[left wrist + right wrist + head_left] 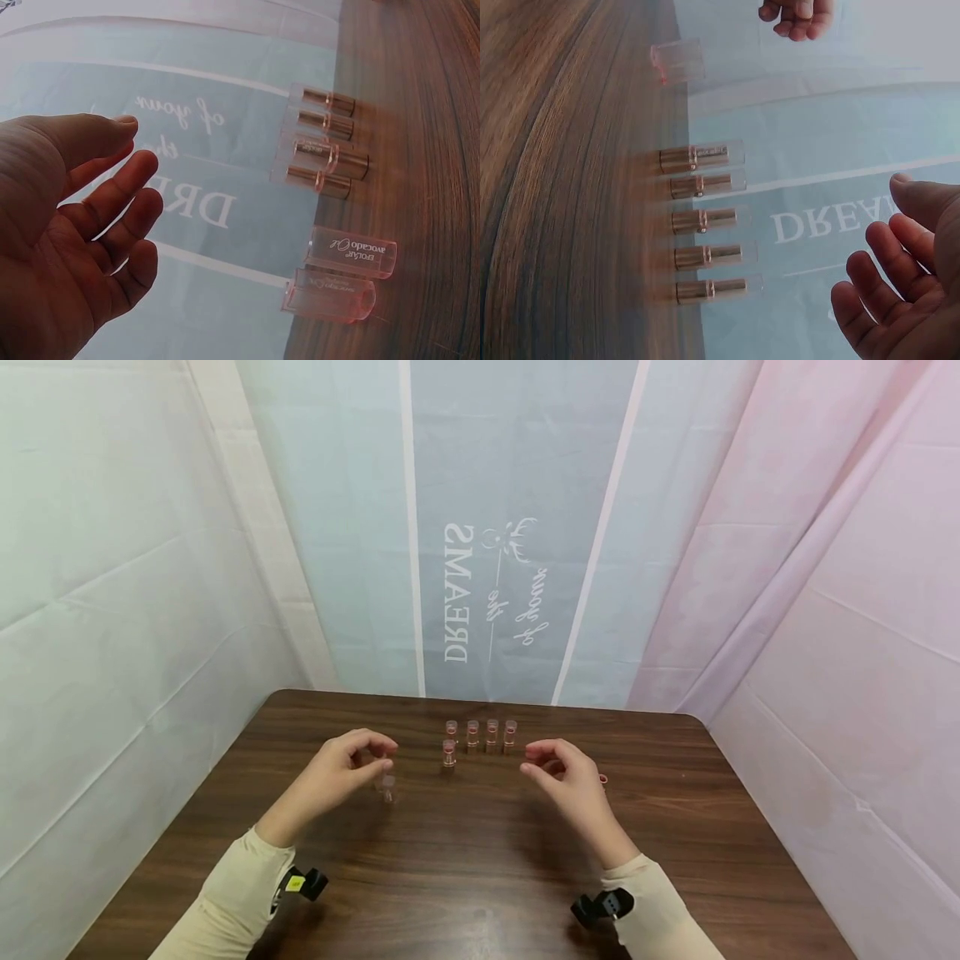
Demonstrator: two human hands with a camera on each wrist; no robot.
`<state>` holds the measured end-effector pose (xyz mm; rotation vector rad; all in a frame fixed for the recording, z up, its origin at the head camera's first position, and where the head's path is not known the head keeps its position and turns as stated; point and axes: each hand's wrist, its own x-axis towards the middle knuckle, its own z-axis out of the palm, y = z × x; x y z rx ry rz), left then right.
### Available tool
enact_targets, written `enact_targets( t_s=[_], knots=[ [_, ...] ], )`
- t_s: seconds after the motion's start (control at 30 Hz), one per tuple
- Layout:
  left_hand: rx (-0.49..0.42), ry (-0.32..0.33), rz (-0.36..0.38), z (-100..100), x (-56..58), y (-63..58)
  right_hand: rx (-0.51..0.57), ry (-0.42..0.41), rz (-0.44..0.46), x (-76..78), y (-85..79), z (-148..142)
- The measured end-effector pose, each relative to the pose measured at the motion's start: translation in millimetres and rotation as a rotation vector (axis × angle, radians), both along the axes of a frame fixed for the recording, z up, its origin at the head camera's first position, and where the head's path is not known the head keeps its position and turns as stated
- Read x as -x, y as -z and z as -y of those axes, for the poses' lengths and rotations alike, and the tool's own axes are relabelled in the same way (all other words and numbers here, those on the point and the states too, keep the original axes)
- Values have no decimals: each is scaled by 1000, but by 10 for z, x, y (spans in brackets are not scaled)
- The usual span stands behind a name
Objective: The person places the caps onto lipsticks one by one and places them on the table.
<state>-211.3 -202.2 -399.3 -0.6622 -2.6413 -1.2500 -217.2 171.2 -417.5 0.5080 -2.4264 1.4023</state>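
Several capped lipsticks stand upright on the table, with gold-coloured bases under clear covers. Most form a row at the back, including the rightmost lipstick (510, 737), while one lipstick (448, 756) stands nearer, at the row's left end. To their left is my left hand (337, 772), raised with loosely bent fingers and holding nothing. Close by it stand two clear pinkish caps, one cap (352, 253) printed "avocado oil" beside another cap (330, 298). My right hand (572, 781) hovers right of the row, fingers loosely bent and nothing between them.
A small reddish ring-shaped thing (603, 779) shows partly behind the right hand; its kind is unclear. The brown wooden table (465, 860) ends at a hanging printed cloth (495, 460) behind the lipsticks. Pale cloth (127, 568) hangs at both sides.
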Motion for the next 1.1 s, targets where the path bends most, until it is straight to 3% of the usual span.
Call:
enact_targets(
  t_s=[0.17,0.23,0.3,0.4,0.53,0.67,0.93,1.1],
  knots=[
    [0,-14,3,13,18,18,3,25,16,30,-19,-65],
    [-7,-26,7,22,32,37,-4,31,9,-16,-119,-74],
    [-13,-47,15,33,56,67,-12,36,-9,-69,-232,-85],
    [3,-104,35,56,98,132,-19,50,-28,-32,-242,-184],
    [63,-198,85,105,174,271,-6,84,-29,135,-97,-392],
    [114,-253,134,156,228,418,-18,112,-13,187,-104,-546],
    [162,-264,150,155,282,580,-82,143,65,301,-31,-914],
    [174,-268,164,138,299,614,-126,99,167,379,95,-1196]
  ],
)
